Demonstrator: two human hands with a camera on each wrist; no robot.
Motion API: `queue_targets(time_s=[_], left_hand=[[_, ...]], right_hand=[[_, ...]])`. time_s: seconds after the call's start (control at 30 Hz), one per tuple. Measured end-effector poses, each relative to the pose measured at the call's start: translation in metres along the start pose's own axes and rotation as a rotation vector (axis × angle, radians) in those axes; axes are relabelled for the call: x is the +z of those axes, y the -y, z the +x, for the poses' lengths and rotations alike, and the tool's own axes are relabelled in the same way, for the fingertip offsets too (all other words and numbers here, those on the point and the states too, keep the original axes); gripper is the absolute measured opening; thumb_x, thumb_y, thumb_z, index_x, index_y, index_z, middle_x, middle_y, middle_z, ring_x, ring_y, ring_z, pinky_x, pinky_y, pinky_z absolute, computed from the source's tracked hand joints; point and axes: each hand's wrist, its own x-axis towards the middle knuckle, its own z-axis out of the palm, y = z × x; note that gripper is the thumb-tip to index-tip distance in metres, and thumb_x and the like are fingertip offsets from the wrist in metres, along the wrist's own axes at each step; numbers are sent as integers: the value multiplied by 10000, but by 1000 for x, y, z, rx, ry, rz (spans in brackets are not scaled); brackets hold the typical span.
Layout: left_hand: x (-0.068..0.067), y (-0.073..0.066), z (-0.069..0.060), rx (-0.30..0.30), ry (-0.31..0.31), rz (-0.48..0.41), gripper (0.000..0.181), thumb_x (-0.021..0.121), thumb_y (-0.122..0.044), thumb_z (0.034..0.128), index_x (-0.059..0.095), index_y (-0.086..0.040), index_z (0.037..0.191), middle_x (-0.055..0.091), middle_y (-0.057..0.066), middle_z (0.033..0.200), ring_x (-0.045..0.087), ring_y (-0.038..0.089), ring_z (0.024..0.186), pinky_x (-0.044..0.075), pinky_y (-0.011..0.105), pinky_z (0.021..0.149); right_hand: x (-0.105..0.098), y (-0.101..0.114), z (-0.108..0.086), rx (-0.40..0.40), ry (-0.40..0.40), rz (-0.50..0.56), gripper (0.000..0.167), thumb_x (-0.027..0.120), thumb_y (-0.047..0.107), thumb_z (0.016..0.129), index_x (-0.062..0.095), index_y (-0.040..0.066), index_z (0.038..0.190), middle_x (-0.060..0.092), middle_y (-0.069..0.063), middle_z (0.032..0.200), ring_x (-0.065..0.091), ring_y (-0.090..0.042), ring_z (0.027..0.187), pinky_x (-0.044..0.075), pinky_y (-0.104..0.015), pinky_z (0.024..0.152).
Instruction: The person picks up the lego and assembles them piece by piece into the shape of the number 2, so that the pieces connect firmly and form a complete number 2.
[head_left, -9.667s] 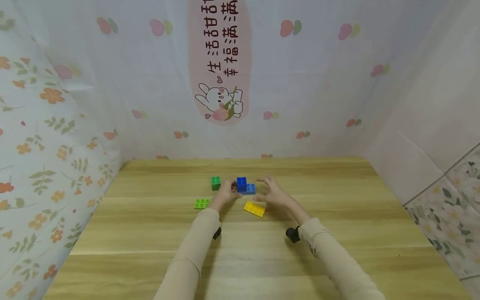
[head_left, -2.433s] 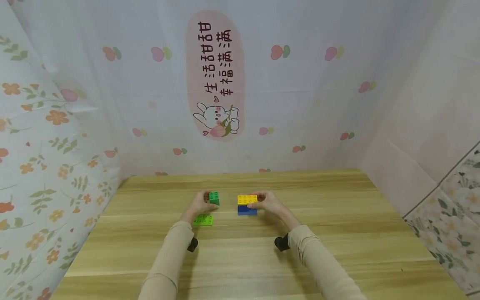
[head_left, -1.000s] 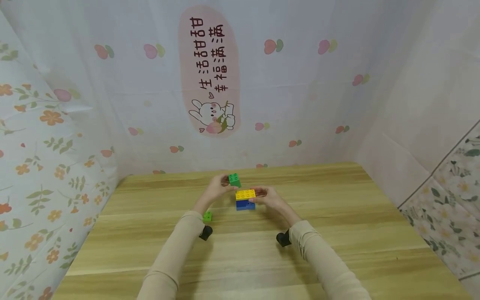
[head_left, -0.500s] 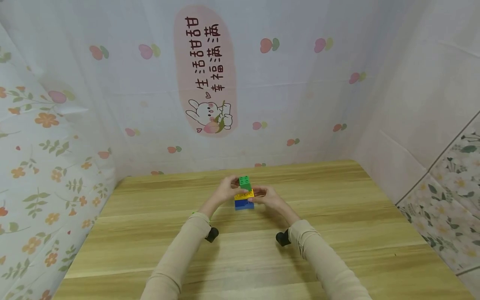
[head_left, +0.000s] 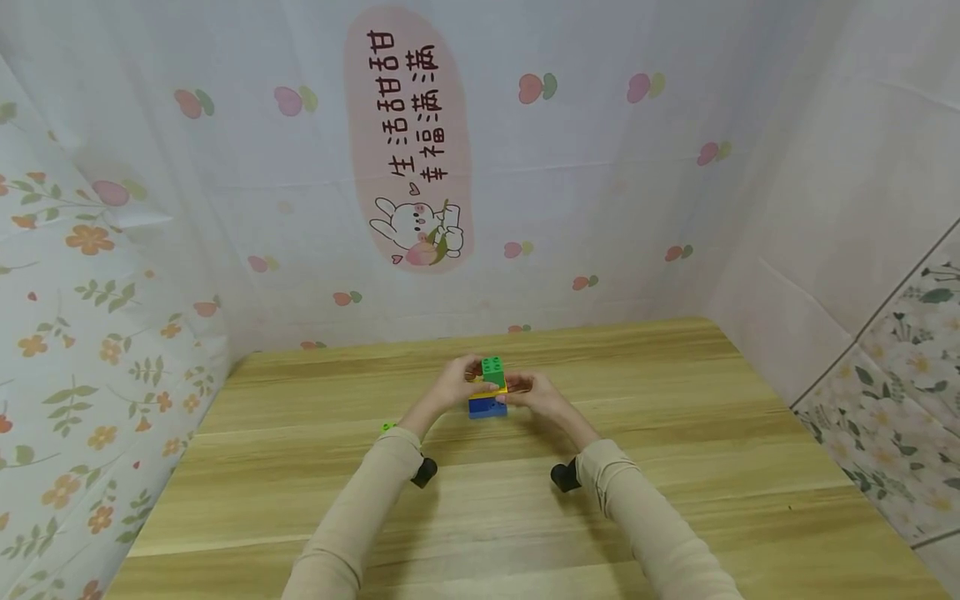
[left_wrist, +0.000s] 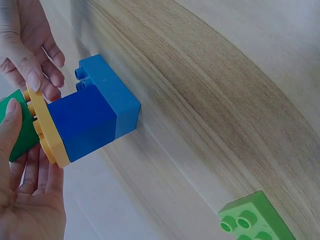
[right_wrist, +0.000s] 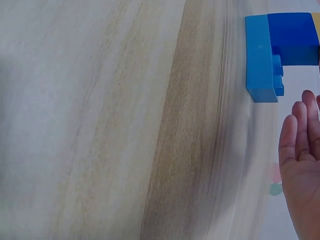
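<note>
My left hand (head_left: 452, 385) pinches a green toy brick (head_left: 492, 377) between thumb and fingers, over the top of a small stack. Beneath it lies a flat yellow brick (left_wrist: 51, 131), whose right end my right hand (head_left: 547, 402) pinches. Some yellow studs show beside the green brick in the left wrist view; whether the two are locked together I cannot tell. Under the yellow one sits a dark blue brick (left_wrist: 82, 120), on one end of a longer light blue brick (left_wrist: 112, 95) at the table. The right wrist view cuts off the green brick.
A lime green brick (left_wrist: 257, 217) lies on the wooden table (head_left: 480, 517), left of the stack and mostly behind the left wrist in the head view. Patterned curtains (head_left: 600, 208) close off the back and sides.
Earlier the yellow brick came onto the blue stack. The left hand then took the green brick from the left, brought it right over the stack and lowered it onto the yellow brick.
</note>
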Motion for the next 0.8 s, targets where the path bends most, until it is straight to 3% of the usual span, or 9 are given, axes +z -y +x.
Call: queue_targets(time_s=[0.33,0.53,0.8], left_hand=[[0,-3,1,24,25,59,417,685,-95,911,550,63,1272,626,214,1165,602,342,1089,501,451,965],[0,-6,-1,41,32,110,428,680,-104,916,539,61,1286,604,212,1181,588,346,1106,499,457,970],[1,-6,-4,96,32,170,399,692,-107,907,564,46,1253,617,177,1125,603,315,1055,523,438,930]], right_hand=[[-1,1,2,8,3,28,461,687,59,902,535,-140,1288,666,-250,1132,657,-285,1017,546,-373,896],[1,1,2,13,-1,73,445,668,18,904,525,-149,1291,718,-185,1012,697,-201,916,553,-365,894],[-1,2,2,-11,-9,16,412,665,-7,893,548,-165,1256,720,-143,917,674,-148,841,554,-349,866]])
